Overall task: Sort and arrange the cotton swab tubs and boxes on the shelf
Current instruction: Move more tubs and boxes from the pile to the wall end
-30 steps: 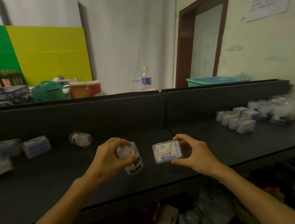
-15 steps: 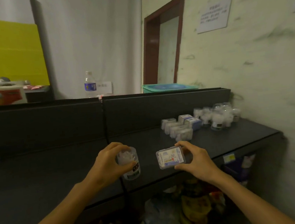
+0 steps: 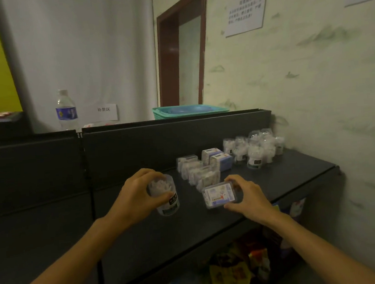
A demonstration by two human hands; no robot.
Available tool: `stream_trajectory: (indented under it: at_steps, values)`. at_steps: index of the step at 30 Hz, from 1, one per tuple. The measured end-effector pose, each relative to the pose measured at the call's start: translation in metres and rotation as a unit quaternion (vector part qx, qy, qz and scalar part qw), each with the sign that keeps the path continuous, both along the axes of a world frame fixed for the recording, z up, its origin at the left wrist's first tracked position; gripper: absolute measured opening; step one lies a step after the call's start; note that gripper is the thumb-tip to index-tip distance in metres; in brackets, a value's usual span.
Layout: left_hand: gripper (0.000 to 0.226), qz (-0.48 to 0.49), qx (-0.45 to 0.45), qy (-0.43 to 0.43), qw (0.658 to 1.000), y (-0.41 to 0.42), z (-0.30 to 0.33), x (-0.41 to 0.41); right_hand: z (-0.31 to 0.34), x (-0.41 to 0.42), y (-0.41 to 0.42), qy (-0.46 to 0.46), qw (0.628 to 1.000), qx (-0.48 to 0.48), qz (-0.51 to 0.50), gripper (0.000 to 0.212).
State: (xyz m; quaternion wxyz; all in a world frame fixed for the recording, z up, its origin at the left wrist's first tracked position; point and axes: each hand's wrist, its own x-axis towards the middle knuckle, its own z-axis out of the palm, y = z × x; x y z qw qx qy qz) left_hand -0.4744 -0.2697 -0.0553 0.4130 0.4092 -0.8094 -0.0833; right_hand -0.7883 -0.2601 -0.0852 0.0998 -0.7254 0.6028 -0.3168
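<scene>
So your left hand (image 3: 137, 199) was wrapped around a clear round swab tub (image 3: 165, 196) and your right hand (image 3: 245, 196) pinched a flat swab box (image 3: 219, 195), both held just above the dark shelf (image 3: 297, 178). A row of boxes (image 3: 198, 171) and a cluster of tubs (image 3: 254, 150) sat further along, near the wall.

A water bottle (image 3: 66, 111) stands at ten o'clock beside a white label card (image 3: 104, 112), a teal basket (image 3: 187, 110) at twelve, paper notice (image 3: 246, 8) at one.
</scene>
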Motion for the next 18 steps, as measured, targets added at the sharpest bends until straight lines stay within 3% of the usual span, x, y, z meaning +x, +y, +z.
stream_trajectory:
  at_steps: [11,18]
  values:
    - [0.044,0.032,-0.035,0.027,0.999,-0.09,0.022,-0.043,-0.012,-0.021,-0.067,0.036,0.997,0.048,0.039,0.046]
    - [0.047,0.016,-0.052,0.014,0.998,-0.125,0.031,-0.082,0.002,-0.044,-0.083,0.045,0.994,0.03,0.091,0.061]
